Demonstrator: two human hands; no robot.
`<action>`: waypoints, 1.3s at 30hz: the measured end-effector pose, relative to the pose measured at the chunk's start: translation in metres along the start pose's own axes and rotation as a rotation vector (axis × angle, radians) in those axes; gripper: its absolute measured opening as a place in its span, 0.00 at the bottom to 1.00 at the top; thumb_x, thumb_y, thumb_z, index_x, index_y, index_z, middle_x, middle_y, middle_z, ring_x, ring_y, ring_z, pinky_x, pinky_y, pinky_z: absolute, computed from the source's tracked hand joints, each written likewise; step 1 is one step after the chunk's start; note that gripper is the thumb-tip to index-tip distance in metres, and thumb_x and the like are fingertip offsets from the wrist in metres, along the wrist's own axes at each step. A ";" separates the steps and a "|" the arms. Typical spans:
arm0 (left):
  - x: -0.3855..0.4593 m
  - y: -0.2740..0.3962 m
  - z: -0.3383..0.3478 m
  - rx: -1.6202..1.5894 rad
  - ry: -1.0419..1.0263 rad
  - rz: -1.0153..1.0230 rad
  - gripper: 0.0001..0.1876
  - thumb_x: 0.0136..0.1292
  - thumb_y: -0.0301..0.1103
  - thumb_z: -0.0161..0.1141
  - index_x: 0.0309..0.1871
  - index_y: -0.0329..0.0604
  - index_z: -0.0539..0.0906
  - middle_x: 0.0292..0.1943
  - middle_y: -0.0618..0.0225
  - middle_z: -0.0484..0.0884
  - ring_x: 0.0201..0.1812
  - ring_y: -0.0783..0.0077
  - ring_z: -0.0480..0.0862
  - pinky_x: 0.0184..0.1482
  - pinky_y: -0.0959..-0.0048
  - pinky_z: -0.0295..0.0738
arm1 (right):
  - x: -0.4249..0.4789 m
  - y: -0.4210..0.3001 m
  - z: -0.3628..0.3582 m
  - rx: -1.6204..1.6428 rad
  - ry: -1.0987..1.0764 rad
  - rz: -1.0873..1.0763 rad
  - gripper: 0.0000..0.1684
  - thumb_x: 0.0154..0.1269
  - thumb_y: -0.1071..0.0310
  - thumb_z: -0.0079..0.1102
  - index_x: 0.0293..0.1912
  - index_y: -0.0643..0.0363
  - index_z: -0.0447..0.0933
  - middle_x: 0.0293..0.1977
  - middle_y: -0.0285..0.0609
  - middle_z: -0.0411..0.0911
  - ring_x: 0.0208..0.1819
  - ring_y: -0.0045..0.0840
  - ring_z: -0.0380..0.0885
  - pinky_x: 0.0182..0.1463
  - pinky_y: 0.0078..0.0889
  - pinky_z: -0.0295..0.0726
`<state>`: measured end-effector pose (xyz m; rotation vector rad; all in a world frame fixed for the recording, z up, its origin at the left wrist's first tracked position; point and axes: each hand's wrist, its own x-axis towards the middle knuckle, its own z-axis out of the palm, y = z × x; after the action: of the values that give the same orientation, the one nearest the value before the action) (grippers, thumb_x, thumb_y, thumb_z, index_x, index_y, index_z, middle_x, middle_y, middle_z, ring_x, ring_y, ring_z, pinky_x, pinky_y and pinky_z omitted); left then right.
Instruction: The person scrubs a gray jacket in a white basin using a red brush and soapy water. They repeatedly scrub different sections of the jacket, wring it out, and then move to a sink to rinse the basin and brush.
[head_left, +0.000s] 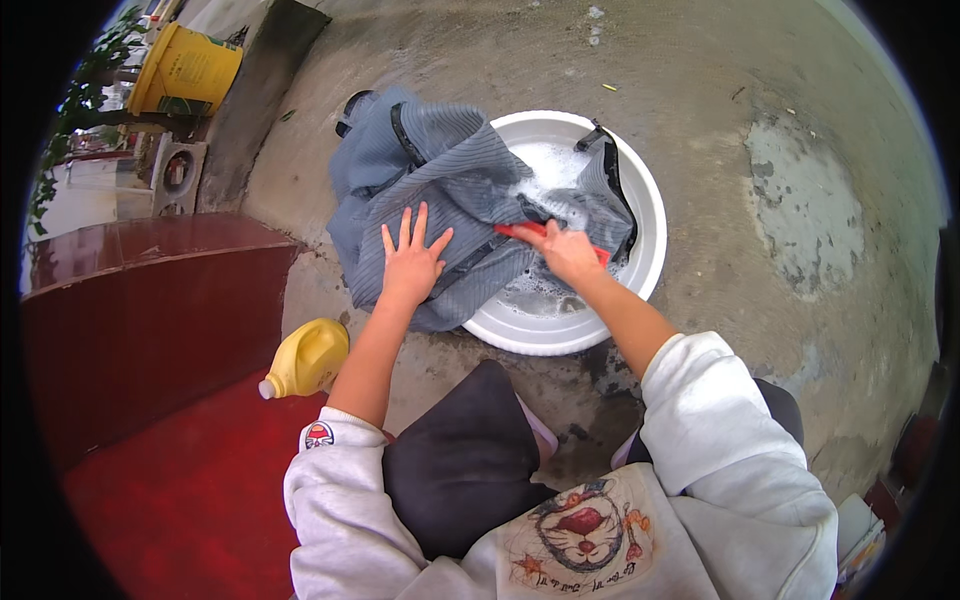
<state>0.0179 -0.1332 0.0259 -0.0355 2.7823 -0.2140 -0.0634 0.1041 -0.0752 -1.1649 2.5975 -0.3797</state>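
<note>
A grey ribbed cloth with black straps (450, 157) lies partly in a white plastic basin (551, 341) and partly over its left rim. My left hand (412, 259) rests on the cloth outside the basin, fingers spread, gripping nothing. In my right hand (562, 251) is a red brush or scraper (517, 228), pressed to the cloth over the basin; which of the two it is cannot be told, as its underside is hidden. White suds (551, 165) float on the water around the cloth's wet end. Near my left forearm, a yellow plastic jug with a white cap (311, 358) stands or lies on the ground.
Concrete ground (705, 180) surrounds the basin. A dark red ledge (157, 307) and red floor (195, 487) are at the left. Beyond them are a yellow bucket (196, 71) and a block with a round hole (178, 174). My knees are close below the basin.
</note>
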 end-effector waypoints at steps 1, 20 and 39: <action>0.000 0.002 0.001 0.029 0.009 0.017 0.31 0.53 0.41 0.63 0.63 0.66 0.69 0.72 0.65 0.47 0.72 0.58 0.47 0.67 0.40 0.43 | 0.002 0.020 -0.001 -0.063 -0.025 0.110 0.33 0.62 0.71 0.41 0.64 0.27 0.59 0.35 0.49 0.76 0.27 0.35 0.81 0.29 0.36 0.79; -0.049 -0.054 0.013 -1.178 0.048 -0.312 0.15 0.56 0.22 0.54 0.48 0.33 0.76 0.45 0.63 0.81 0.45 0.73 0.78 0.47 0.76 0.72 | 0.022 -0.103 -0.046 0.643 0.066 -0.172 0.45 0.42 0.57 0.73 0.61 0.44 0.62 0.53 0.39 0.71 0.45 0.44 0.76 0.45 0.40 0.77; 0.016 0.009 -0.013 -0.677 0.151 -0.127 0.56 0.42 0.41 0.73 0.71 0.41 0.46 0.60 0.44 0.62 0.62 0.47 0.63 0.64 0.58 0.59 | 0.011 0.045 -0.172 2.170 0.469 0.415 0.12 0.70 0.56 0.46 0.38 0.53 0.72 0.21 0.26 0.69 0.14 0.10 0.58 0.17 0.13 0.63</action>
<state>-0.0015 -0.1229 0.0315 -0.3732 2.8628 0.7261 -0.1606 0.1468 0.0674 0.3214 0.9783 -2.4044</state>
